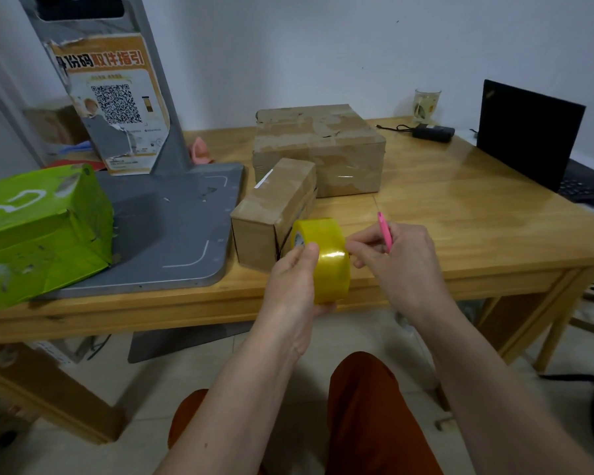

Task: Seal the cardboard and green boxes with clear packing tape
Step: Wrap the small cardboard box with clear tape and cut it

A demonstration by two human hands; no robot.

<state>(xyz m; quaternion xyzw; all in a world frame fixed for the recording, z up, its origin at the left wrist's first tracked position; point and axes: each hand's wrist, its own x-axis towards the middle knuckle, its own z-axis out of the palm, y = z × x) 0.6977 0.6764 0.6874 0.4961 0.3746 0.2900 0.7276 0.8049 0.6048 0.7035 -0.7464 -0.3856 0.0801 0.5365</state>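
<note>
Holding tape roll (330, 265) beside small cardboard box (271, 214).

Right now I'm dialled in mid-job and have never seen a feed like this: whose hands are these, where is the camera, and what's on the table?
There is no machine here. One camera on a person's head looks down at their own bare hands. The left hand grips a yellowish roll of clear packing tape. The right hand pinches at the roll's edge and holds a thin pink tool. On the wooden table sit a small brown cardboard box, a larger brown cardboard box behind it, a bright green box on a grey metal stand base, and a black laptop at the right.
</note>
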